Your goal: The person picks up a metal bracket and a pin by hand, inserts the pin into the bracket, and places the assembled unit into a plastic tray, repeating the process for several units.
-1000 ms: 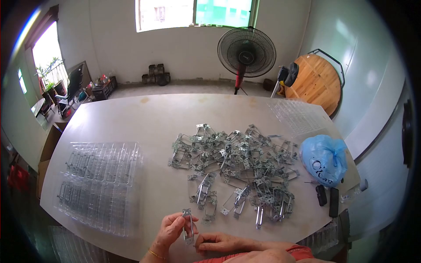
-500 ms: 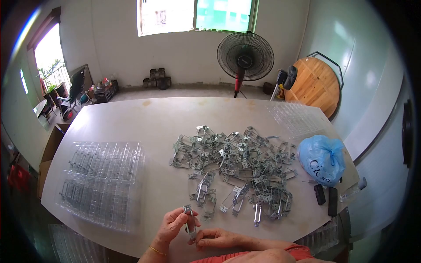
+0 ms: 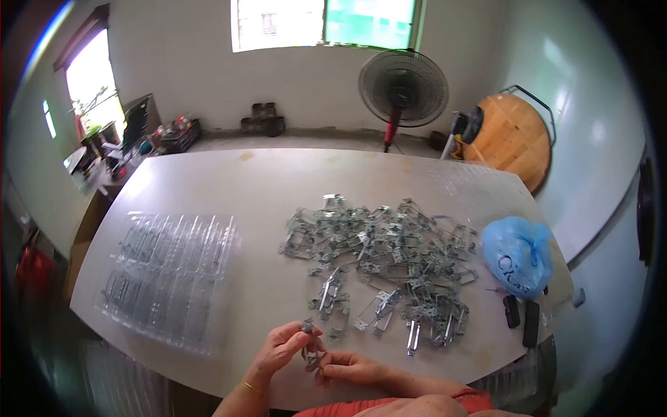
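At the table's front edge my left hand [image 3: 283, 346] is closed on the upper end of a small metal bracket [image 3: 311, 353]. My right hand [image 3: 347, 368] pinches the lower end of the same bracket, its fingertips close to my left fingers. Beyond both hands lies a wide heap of similar metal brackets [image 3: 389, 257], loosely tangled. To the left, clear plastic trays [image 3: 170, 278] with rows of slots hold metal parts. Motion blur softens the bracket's details.
A blue plastic bag [image 3: 516, 257] sits at the right, with two black objects [image 3: 521, 320] in front of it. More clear trays [image 3: 472, 181] lie at the back right of the white table [image 3: 264, 187]. A fan [image 3: 403, 90] stands behind.
The whole view has shifted, so the table and heap appear slightly further right. My right fingers have come up against the bracket's lower end, and the bracket is turned a little.
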Available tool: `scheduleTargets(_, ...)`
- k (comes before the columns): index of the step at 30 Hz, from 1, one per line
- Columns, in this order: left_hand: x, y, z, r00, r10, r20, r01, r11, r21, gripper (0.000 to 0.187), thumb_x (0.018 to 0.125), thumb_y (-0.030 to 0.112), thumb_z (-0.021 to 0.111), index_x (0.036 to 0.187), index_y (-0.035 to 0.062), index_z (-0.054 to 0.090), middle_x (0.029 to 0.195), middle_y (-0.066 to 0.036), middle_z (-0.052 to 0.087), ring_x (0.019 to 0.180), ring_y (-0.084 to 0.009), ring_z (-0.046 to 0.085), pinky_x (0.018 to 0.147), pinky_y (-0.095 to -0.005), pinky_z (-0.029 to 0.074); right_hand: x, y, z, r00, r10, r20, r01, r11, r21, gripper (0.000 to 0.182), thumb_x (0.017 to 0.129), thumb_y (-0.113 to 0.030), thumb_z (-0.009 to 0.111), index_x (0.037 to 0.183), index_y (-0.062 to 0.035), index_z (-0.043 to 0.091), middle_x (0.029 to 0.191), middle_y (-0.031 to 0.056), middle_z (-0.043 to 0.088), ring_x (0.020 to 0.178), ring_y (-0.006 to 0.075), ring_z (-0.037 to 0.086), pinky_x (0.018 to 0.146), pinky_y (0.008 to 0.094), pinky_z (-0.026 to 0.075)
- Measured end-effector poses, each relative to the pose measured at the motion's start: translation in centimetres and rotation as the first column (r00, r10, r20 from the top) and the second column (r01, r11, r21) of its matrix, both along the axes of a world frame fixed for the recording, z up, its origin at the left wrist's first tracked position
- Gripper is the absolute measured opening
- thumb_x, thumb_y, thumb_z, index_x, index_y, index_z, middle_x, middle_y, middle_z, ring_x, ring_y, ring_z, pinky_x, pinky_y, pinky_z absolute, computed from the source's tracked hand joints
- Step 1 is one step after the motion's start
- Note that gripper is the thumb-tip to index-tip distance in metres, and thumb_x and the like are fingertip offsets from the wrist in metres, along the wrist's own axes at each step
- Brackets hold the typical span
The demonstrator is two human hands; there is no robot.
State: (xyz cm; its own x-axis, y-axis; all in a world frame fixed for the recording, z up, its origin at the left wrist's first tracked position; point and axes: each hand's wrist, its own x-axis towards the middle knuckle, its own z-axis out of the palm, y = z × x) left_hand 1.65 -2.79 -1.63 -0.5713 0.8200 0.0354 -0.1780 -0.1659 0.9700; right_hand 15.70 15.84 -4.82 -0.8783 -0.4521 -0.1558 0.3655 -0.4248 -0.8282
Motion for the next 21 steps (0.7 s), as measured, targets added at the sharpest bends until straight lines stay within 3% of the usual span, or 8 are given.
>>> scheduleTargets(1, 0.1, -0.1, -0.1, 0.999, -0.025, -0.022, 0.023, 0.998, -0.062, 0.043, 0.105, 0.035, 0.055, 0.120, -0.0045, 0.062, 0.097, -0.013, 0.074, 0.086, -0.0181, 0.069, 0.082, -0.0327, 0.054, 0.0, 0.0, -0.1, 0.999, -0.011, 0.039, 0.012, 1.000, -0.027, 0.020, 0.106, -0.024, 0.056, 0.105, -0.0055, 0.064, 0.113, 0.0040, 0.065, 0.102, 0.0122, 0.061, 0.096, 0.0329, 0.048)
scheduleTargets(2, 0.1, -0.3, -0.9, 0.996, -0.079, 0.037, 0.081, 0.995, -0.060, 0.039, 0.105, 0.033, 0.056, 0.126, 0.0011, 0.063, 0.101, -0.002, 0.072, 0.090, -0.0107, 0.063, 0.079, -0.0268, 0.050, 0.1, 0.1, -0.3, 0.998, 0.037, 0.043, -0.036, 0.999, -0.034, 0.020, 0.106, -0.024, 0.056, 0.105, -0.0055, 0.064, 0.113, 0.0040, 0.065, 0.102, 0.0122, 0.061, 0.096, 0.0329, 0.048)
scheduleTargets(4, 0.1, -0.2, -1.0, 0.996, -0.080, 0.048, 0.083, 0.995, -0.060, 0.039, 0.105, 0.033, 0.056, 0.129, 0.0019, 0.061, 0.104, -0.003, 0.071, 0.093, -0.0109, 0.062, 0.080, -0.0267, 0.050, 0.0, 0.2, -0.5, 0.999, -0.031, -0.036, 0.035, 0.992, 0.122, 0.017, 0.105, -0.021, 0.058, 0.105, -0.0054, 0.064, 0.114, 0.0050, 0.066, 0.102, 0.0132, 0.063, 0.095, 0.0334, 0.050)
scheduleTargets(5, 0.0, -0.3, -0.8, 0.988, -0.145, 0.054, 0.148, 0.988, -0.051, 0.040, 0.105, 0.032, 0.057, 0.132, 0.0028, 0.060, 0.107, -0.003, 0.070, 0.096, -0.0110, 0.062, 0.082, -0.0267, 0.049, -0.1, 0.0, 0.1, 0.999, 0.028, -0.038, -0.024, 0.994, 0.109, 0.017, 0.105, -0.021, 0.058, 0.105, -0.0054, 0.064, 0.114, 0.0050, 0.066, 0.102, 0.0132, 0.063, 0.095, 0.0334, 0.050)
scheduleTargets(6, 0.0, -0.5, -0.5, 0.994, -0.097, 0.053, 0.100, 0.993, -0.063, 0.040, 0.105, 0.032, 0.057, 0.132, 0.0028, 0.060, 0.107, -0.003, 0.070, 0.096, -0.0110, 0.062, 0.082, -0.0267, 0.049, 0.2, -0.2, 1.1, 0.999, -0.032, 0.016, 0.030, 0.993, 0.112, 0.016, 0.104, -0.020, 0.059, 0.105, -0.0050, 0.064, 0.115, 0.0057, 0.066, 0.102, 0.0141, 0.063, 0.094, 0.0338, 0.051)
scheduleTargets(9, 0.2, -0.1, -0.1, 0.975, -0.206, 0.082, 0.203, 0.978, 0.038, 0.044, 0.103, 0.031, 0.061, 0.136, 0.0028, 0.057, 0.112, -0.003, 0.067, 0.103, -0.0111, 0.060, 0.087, -0.0273, 0.049, 0.2, -0.1, 1.2, 0.991, -0.112, 0.068, 0.102, 0.985, 0.137, 0.015, 0.103, -0.018, 0.061, 0.105, -0.0039, 0.064, 0.117, 0.0079, 0.065, 0.102, 0.0174, 0.065, 0.092, 0.0350, 0.052)
scheduleTargets(14, 0.2, 0.0, -0.6, 0.973, -0.193, 0.123, 0.188, 0.981, 0.049, 0.055, 0.098, 0.034, 0.068, 0.139, 0.0001, 0.055, 0.114, -0.003, 0.066, 0.106, -0.0125, 0.059, 0.096, -0.0316, 0.047, 0.0, 0.0, 1.1, 0.991, -0.130, 0.032, 0.129, 0.991, 0.021, 0.018, 0.103, -0.022, 0.062, 0.104, -0.0035, 0.064, 0.115, 0.0091, 0.064, 0.104, 0.0185, 0.063, 0.092, 0.0350, 0.051)
scheduleTargets(21, 0.0, -0.1, -0.8, 0.967, -0.236, 0.098, 0.228, 0.970, 0.082, 0.054, 0.100, 0.034, 0.067, 0.140, 0.0015, 0.054, 0.110, 0.000, 0.064, 0.104, -0.0106, 0.058, 0.091, -0.0296, 0.049, -0.1, -0.3, 1.6, 0.992, -0.124, 0.035, 0.124, 0.992, -0.014, 0.017, 0.103, -0.020, 0.060, 0.103, -0.0038, 0.063, 0.115, 0.0087, 0.064, 0.103, 0.0183, 0.062, 0.092, 0.0344, 0.051)
